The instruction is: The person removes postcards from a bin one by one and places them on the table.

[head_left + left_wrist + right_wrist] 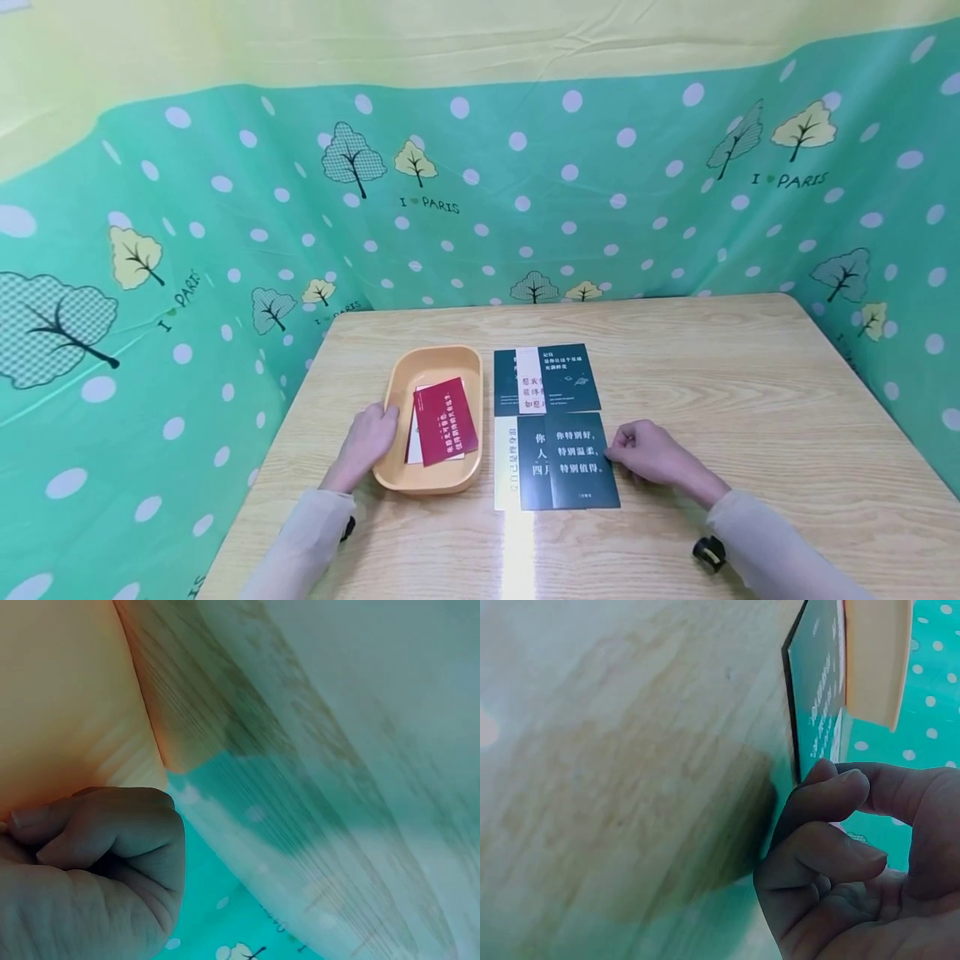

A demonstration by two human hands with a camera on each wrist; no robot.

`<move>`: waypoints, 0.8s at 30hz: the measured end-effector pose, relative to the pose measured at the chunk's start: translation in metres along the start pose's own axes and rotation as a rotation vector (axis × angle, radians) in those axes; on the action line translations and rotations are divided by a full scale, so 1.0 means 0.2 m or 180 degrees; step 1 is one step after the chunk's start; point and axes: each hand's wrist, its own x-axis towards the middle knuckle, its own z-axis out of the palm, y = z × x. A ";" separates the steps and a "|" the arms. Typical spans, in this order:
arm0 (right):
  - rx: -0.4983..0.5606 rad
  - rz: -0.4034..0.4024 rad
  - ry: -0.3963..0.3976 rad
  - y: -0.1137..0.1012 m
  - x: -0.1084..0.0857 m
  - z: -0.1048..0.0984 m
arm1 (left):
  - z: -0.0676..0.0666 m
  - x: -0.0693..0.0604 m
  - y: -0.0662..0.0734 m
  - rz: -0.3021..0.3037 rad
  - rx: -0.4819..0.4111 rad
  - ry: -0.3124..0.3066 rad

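On the left, my left hand (374,435) grips the left rim of a light-orange plastic basin (471,364). Inside the basin a dark red card (435,404) with white writing lies tilted over a white-edged one. To the right, my right hand (652,452) has its fingers curled, with thumb and index finger pinching the right edge of a dark green card (581,487). That card overlaps a dark blue card (535,492) and a pale card (506,462) in the front row. Behind them lie another dark green card (577,396), a white card (531,400) and a dark card (506,396).
The wood-grain table (712,358) has rounded back corners. A green, polka-dotted cloth (480,179) with tree prints hangs at the back and sides. Dark bands sit at both wrists, the right wristband (708,553) being plainer to see.
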 end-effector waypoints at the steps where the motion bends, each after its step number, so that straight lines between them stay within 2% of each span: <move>1: -0.0001 -0.0012 -0.0003 0.00 0.00 0.00 | 0.00 0.00 0.00 -0.0006 -0.0028 -0.0027; 4: 0.0010 -0.0068 -0.0022 -0.02 -0.01 -0.02 | -0.02 -0.01 0.01 0.0020 -0.0051 -0.0104; 9: 0.0028 -0.0168 -0.0037 -0.06 0.00 -0.06 | -0.06 -0.01 0.02 0.0081 0.0127 -0.0245; 16: -0.0001 -0.0266 -0.0054 -0.17 0.03 -0.09 | -0.11 -0.01 0.04 -0.0098 0.0234 -0.0483; 19: 0.0043 -0.0272 -0.0077 -0.23 0.04 -0.10 | -0.11 -0.01 0.04 -0.0108 0.0198 -0.0509; 24: -0.0017 -0.0371 -0.0074 -0.34 0.07 -0.10 | -0.09 -0.01 0.03 0.0018 0.0157 -0.0450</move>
